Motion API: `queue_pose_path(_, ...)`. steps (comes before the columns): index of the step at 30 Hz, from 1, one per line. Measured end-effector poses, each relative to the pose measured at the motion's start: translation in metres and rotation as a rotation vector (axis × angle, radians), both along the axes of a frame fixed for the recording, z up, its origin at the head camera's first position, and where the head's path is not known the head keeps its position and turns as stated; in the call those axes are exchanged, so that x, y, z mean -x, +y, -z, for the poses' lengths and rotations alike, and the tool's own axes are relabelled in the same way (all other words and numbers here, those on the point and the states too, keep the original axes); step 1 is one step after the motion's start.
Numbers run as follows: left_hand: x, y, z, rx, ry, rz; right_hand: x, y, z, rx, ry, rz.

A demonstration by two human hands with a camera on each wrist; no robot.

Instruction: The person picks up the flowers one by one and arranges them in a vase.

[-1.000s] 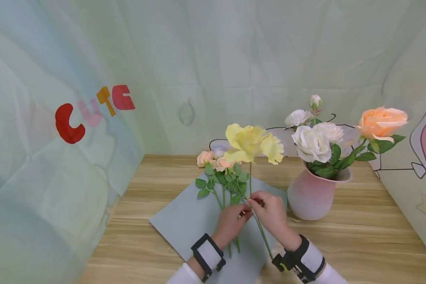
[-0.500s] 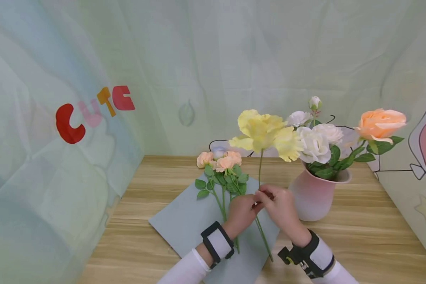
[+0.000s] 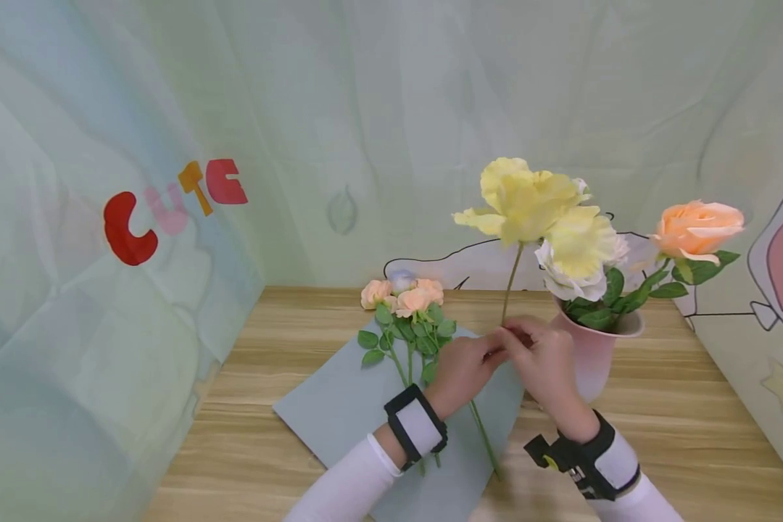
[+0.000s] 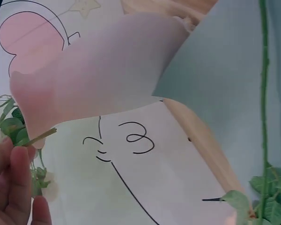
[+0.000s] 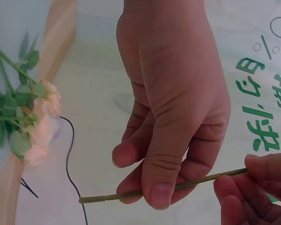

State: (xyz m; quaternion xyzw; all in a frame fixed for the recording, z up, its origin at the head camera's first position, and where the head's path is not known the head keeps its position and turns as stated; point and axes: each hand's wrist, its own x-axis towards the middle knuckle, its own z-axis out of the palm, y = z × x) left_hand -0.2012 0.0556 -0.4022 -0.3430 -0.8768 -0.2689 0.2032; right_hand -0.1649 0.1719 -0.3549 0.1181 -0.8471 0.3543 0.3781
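Observation:
A yellow artificial flower [image 3: 528, 203] with a bare stem [image 5: 201, 181] is held up over the grey-blue board. My left hand [image 3: 466, 370] pinches the stem near its lower end, and that cut end sticks out past the fingertips in both wrist views. Just above, my right hand [image 3: 548, 362] pinches the same stem between thumb and fingers. To the right stands a pink-and-white vase [image 3: 594, 362] with white roses [image 3: 568, 279] and one large orange rose [image 3: 699, 228]. The yellow petals overlap the white roses in the head view, and the right hand hides part of the vase.
Peach roses [image 3: 414, 297] with green leaves and stems lie on the board [image 3: 339, 399], left of the hands. One long stem [image 3: 486, 438] runs to the board's right side. The board lies on a wooden table [image 3: 235, 435]. Printed cloth [image 3: 431, 109] hangs behind and at the sides.
Both hands have moved right and slightly up with the yellow flower, from above the board's middle towards the vase. The flower head now overlaps the white roses. The peach roses have stayed put.

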Motion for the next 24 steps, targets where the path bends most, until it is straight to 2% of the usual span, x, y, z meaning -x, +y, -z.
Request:
queue_pose_path(9, 0.007, 0.018, -0.015, -0.016, 0.102, 0.010, -0.002, 0.013, -0.015, 0.023, 0.017, 0.063)
queue_pose_path(11, 0.008, 0.022, -0.018, -0.021, 0.116, 0.010, -0.003, 0.016, -0.017, 0.007, 0.026, 0.097)
queue_pose_path(16, 0.009, 0.032, -0.024, -0.038, 0.100, 0.020, -0.005, 0.020, -0.022, -0.025, 0.053, 0.187)
queue_pose_path(20, 0.011, 0.038, -0.030, -0.037, 0.049, 0.019, -0.004, 0.022, -0.026, 0.003, 0.111, 0.160)
queue_pose_path(24, 0.012, 0.045, -0.037, 0.016, 0.045, -0.028, -0.003, 0.024, -0.031, 0.024, 0.170, 0.154)
